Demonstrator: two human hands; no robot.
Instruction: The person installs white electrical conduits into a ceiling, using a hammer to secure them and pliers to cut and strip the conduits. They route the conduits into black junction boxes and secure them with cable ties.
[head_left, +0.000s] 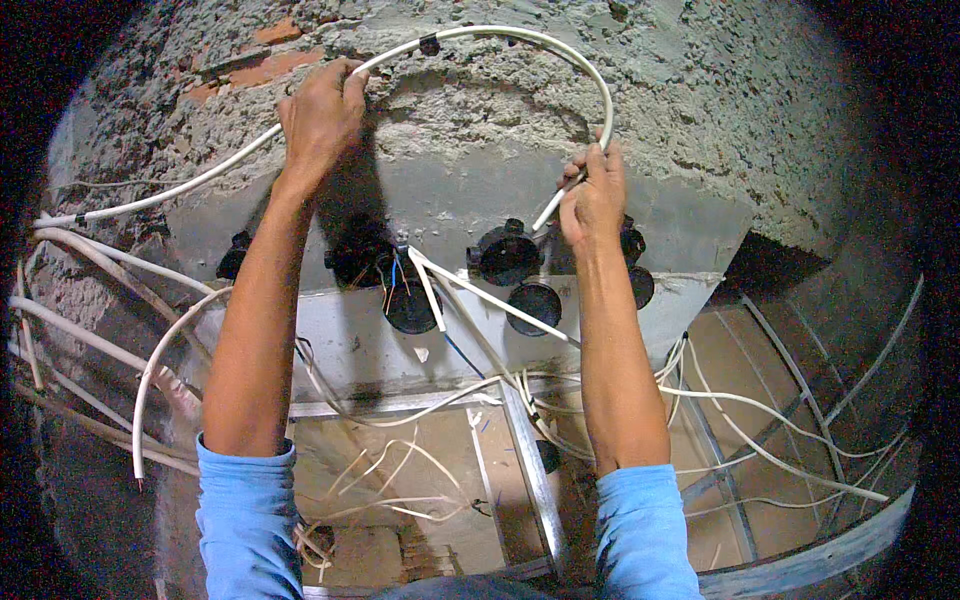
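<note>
A white electrical cable arcs across the rough wall in front of me, with bits of black tape on it. My left hand is closed round the cable at the upper left. Farther right, my right hand grips the same cable near its free end, which points down and to the left. Below the arc, several round black electrical boxes are set in the smooth grey strip of wall. Thin coloured wires and a stripped white cable come out near one box between my forearms.
More white cables bunch at the left, one with a loose end hanging down. Metal framing runs below the wall ledge. Loose cables spread over the framed panels at lower right. Cut cable pieces lie at lower left.
</note>
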